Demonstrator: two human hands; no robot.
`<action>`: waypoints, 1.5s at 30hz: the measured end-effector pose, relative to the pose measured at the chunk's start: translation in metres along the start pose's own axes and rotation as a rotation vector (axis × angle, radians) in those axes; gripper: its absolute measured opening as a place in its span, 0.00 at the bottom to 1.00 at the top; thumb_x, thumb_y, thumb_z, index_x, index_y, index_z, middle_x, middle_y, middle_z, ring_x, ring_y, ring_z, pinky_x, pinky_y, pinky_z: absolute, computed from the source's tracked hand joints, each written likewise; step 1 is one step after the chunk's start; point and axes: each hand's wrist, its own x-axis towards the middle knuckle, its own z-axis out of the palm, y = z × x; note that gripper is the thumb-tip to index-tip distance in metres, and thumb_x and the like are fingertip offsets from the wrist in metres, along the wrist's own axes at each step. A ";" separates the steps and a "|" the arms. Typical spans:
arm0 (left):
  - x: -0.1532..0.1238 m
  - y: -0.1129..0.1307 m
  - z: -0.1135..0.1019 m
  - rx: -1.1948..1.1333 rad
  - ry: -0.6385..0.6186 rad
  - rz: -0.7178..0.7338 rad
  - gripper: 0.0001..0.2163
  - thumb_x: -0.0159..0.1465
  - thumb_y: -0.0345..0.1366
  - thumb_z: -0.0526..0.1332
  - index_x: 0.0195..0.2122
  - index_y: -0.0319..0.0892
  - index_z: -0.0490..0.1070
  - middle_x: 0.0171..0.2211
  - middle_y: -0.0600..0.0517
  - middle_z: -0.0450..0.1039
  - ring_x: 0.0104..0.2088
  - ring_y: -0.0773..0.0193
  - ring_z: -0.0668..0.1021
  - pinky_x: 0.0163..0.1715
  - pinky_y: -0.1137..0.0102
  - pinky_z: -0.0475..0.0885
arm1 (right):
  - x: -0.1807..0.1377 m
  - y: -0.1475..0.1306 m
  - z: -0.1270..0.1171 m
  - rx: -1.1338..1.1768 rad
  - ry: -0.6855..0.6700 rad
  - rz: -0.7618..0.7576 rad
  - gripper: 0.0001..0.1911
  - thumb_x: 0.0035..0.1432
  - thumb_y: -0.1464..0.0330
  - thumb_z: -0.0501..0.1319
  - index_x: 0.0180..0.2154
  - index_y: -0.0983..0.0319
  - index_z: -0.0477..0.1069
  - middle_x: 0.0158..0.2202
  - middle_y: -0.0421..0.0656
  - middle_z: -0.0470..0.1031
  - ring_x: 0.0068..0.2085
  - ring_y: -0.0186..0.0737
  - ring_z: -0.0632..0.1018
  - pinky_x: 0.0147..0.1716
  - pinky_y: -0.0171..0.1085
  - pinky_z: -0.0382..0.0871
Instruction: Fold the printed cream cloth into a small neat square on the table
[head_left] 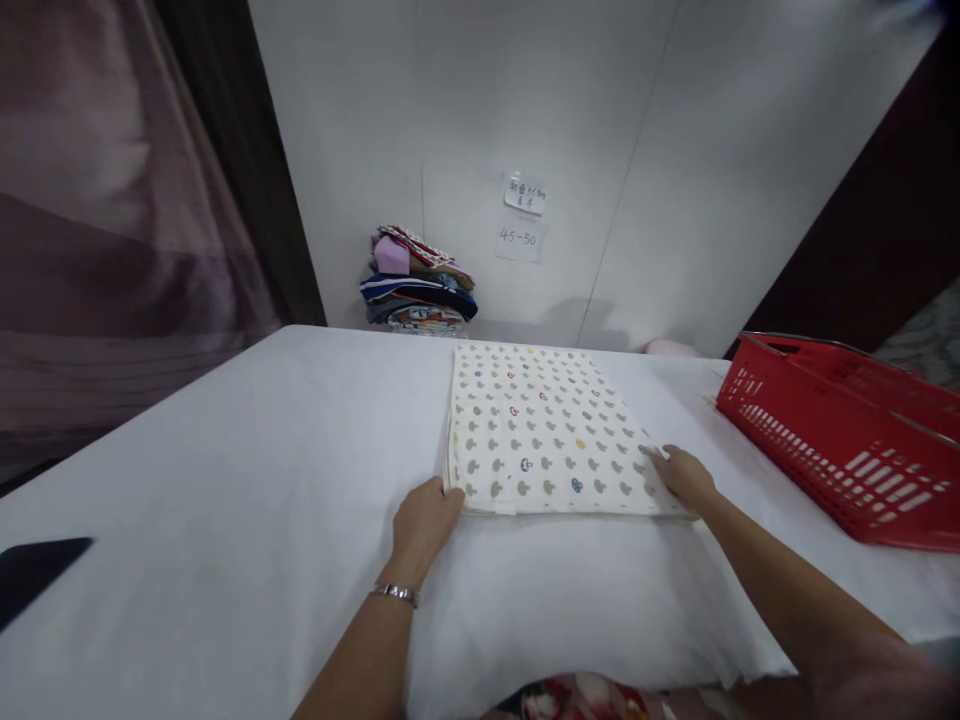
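Observation:
A folded cream cloth (544, 430) printed with small mushrooms lies flat on the white-covered table (225, 480). My left hand (426, 522) pinches its near left edge, thumb on top and fingers out of sight beneath. At the right edge, close to the near corner, my right hand (684, 477) grips the cloth between thumb and fingers. Several layers show along the cloth's left and near sides. A metal-banded watch or bracelet (397, 594) circles my left wrist.
On the right of the table stands a red plastic basket (840, 440). A stack of folded fabrics (420, 285) rests beyond the far edge, against the wall. Handwritten paper notes (519, 240) hang there. A dark flat object (41, 570) lies at the left.

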 end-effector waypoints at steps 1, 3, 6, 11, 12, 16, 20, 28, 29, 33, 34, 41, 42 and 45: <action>0.000 0.000 0.000 0.002 0.003 -0.004 0.10 0.60 0.39 0.50 0.28 0.43 0.67 0.33 0.47 0.75 0.34 0.56 0.76 0.27 0.69 0.62 | -0.002 0.000 0.001 0.009 -0.035 0.010 0.26 0.61 0.59 0.48 0.53 0.67 0.68 0.50 0.55 0.73 0.49 0.50 0.74 0.43 0.43 0.67; -0.001 -0.001 0.002 0.011 0.017 -0.008 0.10 0.60 0.39 0.50 0.29 0.42 0.69 0.33 0.46 0.76 0.35 0.56 0.76 0.28 0.68 0.63 | -0.003 0.004 0.002 0.037 -0.079 -0.001 0.26 0.60 0.57 0.49 0.52 0.66 0.69 0.49 0.55 0.74 0.48 0.52 0.75 0.42 0.44 0.68; -0.005 0.001 0.006 0.033 0.024 -0.004 0.11 0.60 0.38 0.51 0.32 0.41 0.71 0.35 0.46 0.76 0.37 0.56 0.77 0.29 0.69 0.64 | 0.004 0.021 0.003 0.085 -0.060 -0.007 0.26 0.59 0.54 0.49 0.51 0.62 0.70 0.49 0.54 0.74 0.48 0.54 0.75 0.41 0.45 0.68; -0.020 0.013 0.020 0.042 -0.079 0.097 0.11 0.59 0.37 0.53 0.34 0.40 0.74 0.37 0.44 0.77 0.37 0.55 0.78 0.31 0.69 0.66 | 0.025 0.053 0.010 0.054 -0.078 0.037 0.24 0.58 0.53 0.51 0.46 0.60 0.73 0.43 0.63 0.75 0.43 0.55 0.78 0.37 0.48 0.66; -0.023 0.016 0.022 0.045 -0.097 0.114 0.11 0.58 0.36 0.53 0.34 0.40 0.74 0.37 0.44 0.77 0.37 0.55 0.77 0.32 0.68 0.66 | 0.027 0.058 0.013 0.043 -0.092 0.031 0.23 0.58 0.53 0.51 0.45 0.58 0.73 0.43 0.63 0.75 0.43 0.55 0.78 0.38 0.50 0.65; -0.030 0.018 0.022 0.031 -0.124 0.129 0.11 0.58 0.36 0.53 0.33 0.39 0.74 0.36 0.43 0.76 0.37 0.54 0.77 0.32 0.68 0.67 | 0.027 0.056 0.017 -0.023 -0.092 0.007 0.21 0.57 0.57 0.50 0.46 0.58 0.72 0.47 0.65 0.72 0.47 0.58 0.76 0.42 0.52 0.64; -0.031 0.015 0.018 0.011 -0.138 0.148 0.11 0.58 0.36 0.53 0.33 0.40 0.74 0.35 0.44 0.76 0.36 0.54 0.77 0.32 0.67 0.67 | 0.012 -0.006 0.008 0.064 0.069 -0.263 0.22 0.55 0.62 0.51 0.49 0.60 0.70 0.54 0.60 0.67 0.55 0.56 0.70 0.48 0.49 0.63; -0.029 0.015 0.021 0.035 -0.138 0.159 0.12 0.58 0.39 0.53 0.34 0.40 0.75 0.35 0.43 0.77 0.37 0.53 0.77 0.34 0.66 0.68 | -0.081 -0.233 -0.001 0.658 -0.438 -0.619 0.17 0.57 0.54 0.52 0.37 0.58 0.70 0.30 0.41 0.76 0.28 0.38 0.76 0.28 0.35 0.66; -0.029 0.015 0.021 0.037 -0.138 0.165 0.12 0.58 0.39 0.54 0.34 0.41 0.75 0.35 0.44 0.77 0.37 0.53 0.78 0.34 0.66 0.68 | -0.087 -0.252 -0.001 0.607 -0.407 -0.649 0.17 0.57 0.53 0.53 0.36 0.59 0.69 0.28 0.41 0.75 0.28 0.38 0.75 0.27 0.34 0.65; -0.028 0.010 0.016 0.010 -0.167 0.169 0.13 0.59 0.44 0.55 0.31 0.41 0.74 0.32 0.45 0.77 0.35 0.54 0.78 0.32 0.67 0.67 | -0.094 -0.288 0.003 0.360 -0.302 -0.659 0.15 0.55 0.55 0.56 0.35 0.60 0.69 0.27 0.42 0.75 0.29 0.40 0.74 0.27 0.35 0.60; -0.026 0.007 0.014 -0.003 -0.173 0.165 0.14 0.59 0.46 0.55 0.30 0.42 0.74 0.31 0.45 0.77 0.35 0.54 0.78 0.32 0.67 0.67 | -0.092 -0.290 0.006 0.347 -0.287 -0.663 0.13 0.55 0.57 0.56 0.33 0.60 0.69 0.27 0.42 0.75 0.30 0.40 0.73 0.27 0.35 0.59; 0.015 -0.006 0.000 -0.167 -0.017 0.067 0.11 0.60 0.43 0.55 0.32 0.45 0.74 0.34 0.52 0.77 0.35 0.62 0.76 0.32 0.71 0.66 | -0.083 -0.279 0.019 0.567 -0.282 -0.680 0.08 0.54 0.66 0.54 0.25 0.60 0.68 0.24 0.39 0.73 0.29 0.36 0.72 0.29 0.33 0.59; 0.024 -0.003 -0.001 -0.186 0.006 0.073 0.11 0.61 0.41 0.54 0.32 0.45 0.74 0.34 0.52 0.77 0.35 0.63 0.76 0.33 0.72 0.66 | -0.084 -0.279 0.019 0.562 -0.277 -0.670 0.09 0.54 0.65 0.54 0.26 0.60 0.69 0.25 0.39 0.73 0.29 0.36 0.72 0.29 0.33 0.59; 0.050 0.011 0.000 -0.201 0.042 0.062 0.10 0.59 0.38 0.54 0.32 0.44 0.75 0.36 0.51 0.77 0.37 0.63 0.76 0.33 0.72 0.66 | -0.091 -0.280 0.021 0.522 -0.247 -0.643 0.09 0.55 0.64 0.54 0.27 0.59 0.69 0.25 0.39 0.74 0.30 0.37 0.72 0.29 0.33 0.58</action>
